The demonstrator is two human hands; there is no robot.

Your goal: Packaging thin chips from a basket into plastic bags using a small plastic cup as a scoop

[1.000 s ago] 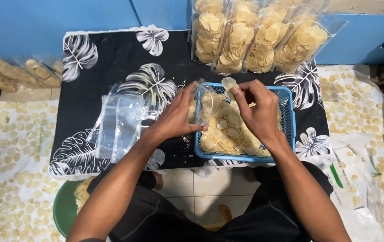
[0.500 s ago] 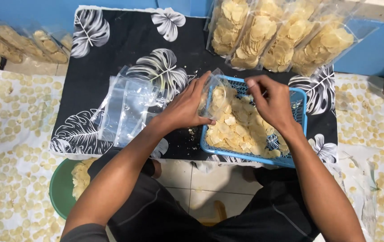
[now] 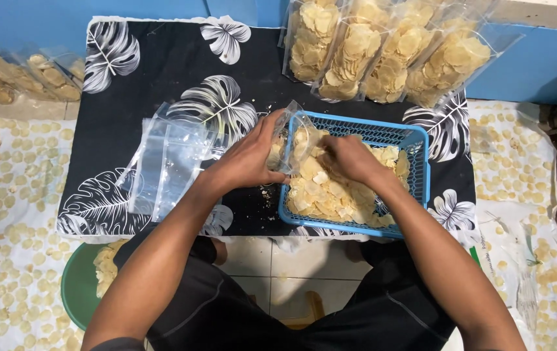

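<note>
Head view shows our left hand [image 3: 249,159] pinching a clear plastic bag [image 3: 289,140] open at the left rim of the blue basket [image 3: 421,162]. Our right hand [image 3: 350,158] closes loosely over pale chips [image 3: 320,192] inside the basket, beside the bag's mouth. Empty bags [image 3: 168,162] lie just left on the leaf-print cloth [image 3: 161,71].

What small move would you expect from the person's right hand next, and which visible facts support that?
Probably it lifts a handful of chips into the clear bag. The right hand is down among the chips in the blue basket, and the left hand holds the bag at the basket's rim, with few chips inside.
</note>
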